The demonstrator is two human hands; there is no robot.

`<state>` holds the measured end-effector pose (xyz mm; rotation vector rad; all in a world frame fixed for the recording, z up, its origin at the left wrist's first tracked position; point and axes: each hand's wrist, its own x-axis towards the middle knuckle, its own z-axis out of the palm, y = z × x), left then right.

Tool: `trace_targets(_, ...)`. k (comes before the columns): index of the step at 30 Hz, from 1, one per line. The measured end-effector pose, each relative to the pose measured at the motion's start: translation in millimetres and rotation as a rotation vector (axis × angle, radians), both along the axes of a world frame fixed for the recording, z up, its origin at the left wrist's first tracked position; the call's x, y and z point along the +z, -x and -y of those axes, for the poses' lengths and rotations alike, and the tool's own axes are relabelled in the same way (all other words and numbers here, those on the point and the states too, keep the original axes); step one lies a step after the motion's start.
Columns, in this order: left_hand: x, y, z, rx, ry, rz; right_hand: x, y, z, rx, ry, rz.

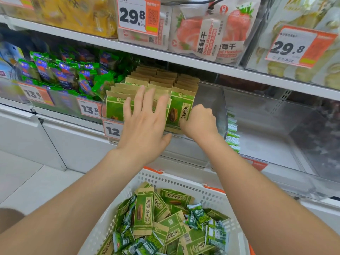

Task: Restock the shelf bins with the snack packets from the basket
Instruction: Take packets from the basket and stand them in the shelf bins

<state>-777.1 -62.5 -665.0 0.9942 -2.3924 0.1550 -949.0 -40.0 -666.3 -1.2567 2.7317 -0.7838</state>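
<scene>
one view only: a wide-angle camera worn on the head, looking forward and down. with no second view, we log no overlap.

it faces the shelf front from close in. the clear bin (219, 107) of seed packets (181, 107) sits near frame centre. both forearms enter from 6 o'clock, and the left hand (145, 122) and right hand (199, 120) reach the bin. the white basket (184, 183) lies right below the lens at 6 o'clock, cut by the lower edge. the upper shelf edge (147, 52) runs tilted from 10 to 3 o'clock. floor (27, 181) shows at 8 o'clock.
</scene>
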Motion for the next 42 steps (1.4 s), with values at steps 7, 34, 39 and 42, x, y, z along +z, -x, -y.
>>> trace_targets(7,-21,3,-31,-0.241,0.021,-0.111,-18,-32,-89,0.367,0.666,-0.337)
trace_targets(34,-135,26,-126,-0.714,-0.575,1.017,-290,6,-264,0.891,-1.085,-0.341)
trace_targets(39,-132,25,-120,-0.713,-0.598,1.007,-294,5,-263,0.914,-1.071,-0.358)
trace_targets(42,-130,25,-117,-0.706,-0.598,1.023,-281,2,-259,0.900,-1.036,-0.301)
